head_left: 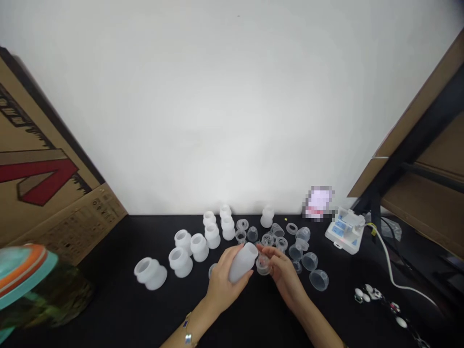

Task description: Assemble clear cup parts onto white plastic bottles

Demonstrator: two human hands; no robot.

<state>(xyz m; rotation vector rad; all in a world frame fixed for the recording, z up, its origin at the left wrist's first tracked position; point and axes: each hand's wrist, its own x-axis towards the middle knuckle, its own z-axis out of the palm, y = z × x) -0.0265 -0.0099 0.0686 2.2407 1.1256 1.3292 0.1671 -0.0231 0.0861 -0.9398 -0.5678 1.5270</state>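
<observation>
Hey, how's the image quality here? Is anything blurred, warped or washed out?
In the head view, the white wall is very bright and nearly washed out; wide-angle distortion makes the cardboard box lean inward; the teal-rimmed object at lower left is blurred; a patch behind the white device is pixelated; the frosted white piece in the left hand looks fairly sharp.

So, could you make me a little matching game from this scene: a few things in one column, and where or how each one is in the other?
Things:
1. Left hand
2. Right hand
3. Cardboard box
4. White cable

Places and states:
A. Runs along the right side of the black table
B. Stands beyond the table's left side
C. Wraps around a frosted white bottle-shaped piece
D. Is at a small clear plastic ring

Pairs: 1-C, 2-D, 3-B, 4-A
</observation>
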